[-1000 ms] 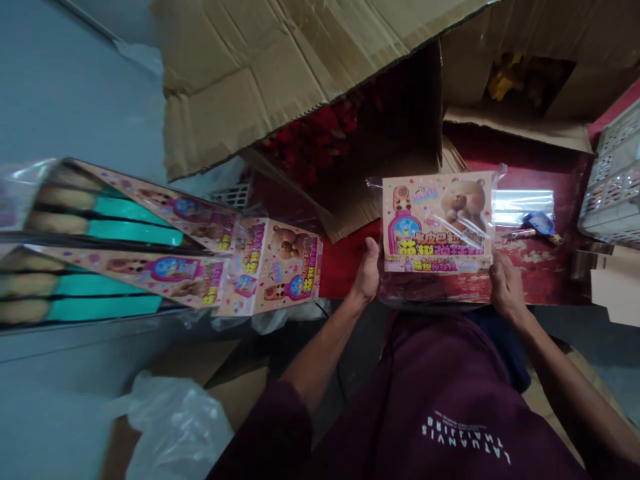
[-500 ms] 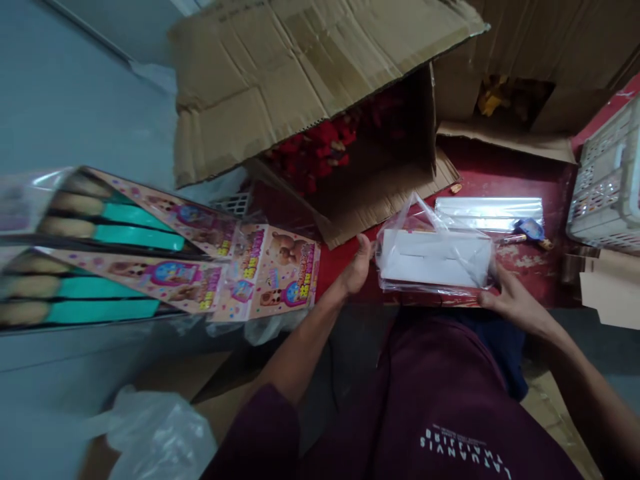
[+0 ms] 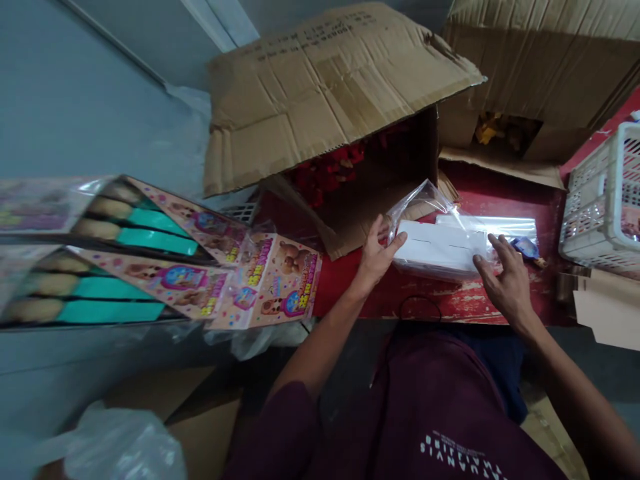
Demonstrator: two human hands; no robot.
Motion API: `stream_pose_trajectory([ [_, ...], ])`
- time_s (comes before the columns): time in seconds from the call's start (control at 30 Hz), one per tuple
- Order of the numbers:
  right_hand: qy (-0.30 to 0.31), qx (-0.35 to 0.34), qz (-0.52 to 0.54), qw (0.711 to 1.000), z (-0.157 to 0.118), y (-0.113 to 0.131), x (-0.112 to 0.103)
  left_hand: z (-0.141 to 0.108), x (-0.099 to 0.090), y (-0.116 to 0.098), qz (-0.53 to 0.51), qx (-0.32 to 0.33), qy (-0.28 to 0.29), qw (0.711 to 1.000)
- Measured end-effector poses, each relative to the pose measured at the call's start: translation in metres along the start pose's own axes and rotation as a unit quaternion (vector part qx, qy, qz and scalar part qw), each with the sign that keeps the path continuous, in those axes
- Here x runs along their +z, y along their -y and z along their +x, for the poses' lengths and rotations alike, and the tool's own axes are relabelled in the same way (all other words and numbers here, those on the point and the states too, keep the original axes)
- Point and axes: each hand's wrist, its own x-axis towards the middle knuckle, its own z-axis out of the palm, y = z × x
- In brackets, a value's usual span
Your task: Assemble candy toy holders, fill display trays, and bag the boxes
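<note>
A white box in a clear plastic bag sits on the red table, the bag's loose end standing up at its far left. At the box's left end is my left hand, thumb and fingers apart, touching the bag and the box edge. My right hand rests against the right end with its fingers spread. Behind the box lies a stack of clear plastic sleeves, and a small blue item is beside my right hand.
Patterned display boxes with teal items stand at left. An open carton holding red pieces is behind; another carton shows yellow pieces. A white basket and cardboard are at right. A plastic bag lies lower left.
My left hand has moved right and now touches the bagged box. The fingers of my right hand have spread at its right end. The view has shifted slightly.
</note>
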Motion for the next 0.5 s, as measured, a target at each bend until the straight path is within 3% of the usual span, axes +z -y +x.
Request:
stream_pose_trajectory([
  [0.2,-0.059,-0.107,-0.034,0.992,0.016,0.006,-0.005,0.019,0.002,-0.022,-0.017,0.157,-0.071,0.985],
  [0.33,-0.146,-0.025,0.033,0.988,0.036,0.007,-0.027,0.013,-0.003,-0.040,-0.053,0.192,-0.092,0.976],
  [0.4,-0.152,0.017,0.070,0.986,0.047,0.007,-0.039,0.009,-0.005,-0.044,-0.079,0.199,-0.091,0.973],
  [0.5,-0.166,0.000,0.035,0.985,0.056,0.013,-0.049,0.007,-0.005,-0.044,-0.125,0.198,-0.093,0.968],
])
